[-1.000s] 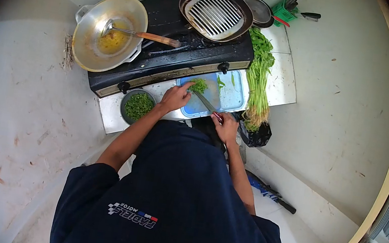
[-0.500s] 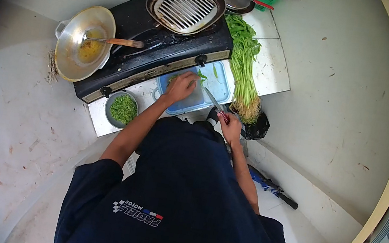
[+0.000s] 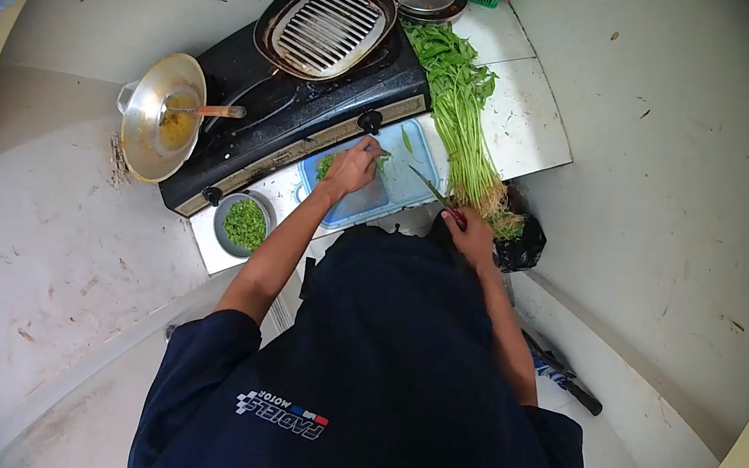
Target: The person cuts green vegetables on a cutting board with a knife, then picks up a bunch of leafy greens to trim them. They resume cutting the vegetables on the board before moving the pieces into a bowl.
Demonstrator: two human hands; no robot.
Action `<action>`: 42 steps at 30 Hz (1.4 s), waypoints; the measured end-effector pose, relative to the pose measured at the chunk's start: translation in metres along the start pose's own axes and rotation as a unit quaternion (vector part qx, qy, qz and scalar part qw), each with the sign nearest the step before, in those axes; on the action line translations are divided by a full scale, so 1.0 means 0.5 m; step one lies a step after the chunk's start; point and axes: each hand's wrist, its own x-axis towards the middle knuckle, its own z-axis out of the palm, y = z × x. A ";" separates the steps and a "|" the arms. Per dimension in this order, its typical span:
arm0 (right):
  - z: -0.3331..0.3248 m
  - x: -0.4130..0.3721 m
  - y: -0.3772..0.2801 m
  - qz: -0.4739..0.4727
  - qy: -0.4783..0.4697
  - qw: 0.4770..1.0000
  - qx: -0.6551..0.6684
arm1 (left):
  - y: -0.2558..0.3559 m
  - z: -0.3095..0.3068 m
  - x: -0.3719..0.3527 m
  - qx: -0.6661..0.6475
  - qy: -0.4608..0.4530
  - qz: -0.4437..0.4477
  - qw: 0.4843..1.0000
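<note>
Filling most of the corner, the black stove (image 3: 331,106) stands on a white tiled worktop (image 3: 532,117), leaving a narrow strip along its front for the cutting. The bundle of long-stemmed greens (image 3: 462,136) lies lengthwise beside the stove, roots toward the person, likely to keep it within reach of the right side. A ridged grill pan (image 3: 328,28) and a wok (image 3: 143,127) rest at opposite ends of the stove, apart from the work. The blue tray (image 3: 420,154) sits directly before the person, presumably to serve as a cutting surface. A grey bowl (image 3: 219,222) of cut greens (image 3: 245,224) stands near the left forearm, probably for easy collecting. On the tray, the left hand (image 3: 355,171) has its fingers bent close together over greens; whether they pinch any, one cannot tell. The right hand (image 3: 472,239) is wrapped round the handle of a knife (image 3: 430,187), its blade angled toward the tray, seemingly clear of the left fingers. Smallest, a single leaf (image 3: 406,140) lies near the tray's far edge.
</note>
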 end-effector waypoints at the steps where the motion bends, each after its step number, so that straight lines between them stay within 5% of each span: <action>1: -0.008 0.004 -0.001 -0.007 -0.007 1.000 0.002 | -0.003 0.006 0.004 0.002 0.009 0.012 1.000; 25: -0.012 -0.006 0.035 0.068 0.076 0.993 0.064 | 0.054 0.023 0.114 0.046 -0.085 0.086 0.992; 37: 0.006 -0.036 0.025 0.111 0.101 0.984 0.091 | 0.038 0.072 0.119 0.107 -0.019 0.107 0.988; 40: 0.003 -0.042 0.015 0.105 0.113 0.981 0.114 | 0.040 0.073 0.103 0.050 -0.026 0.049 0.997; 42: -0.005 -0.043 0.005 0.108 0.116 0.979 0.130 | 0.046 0.069 0.096 -0.011 0.054 0.079 0.995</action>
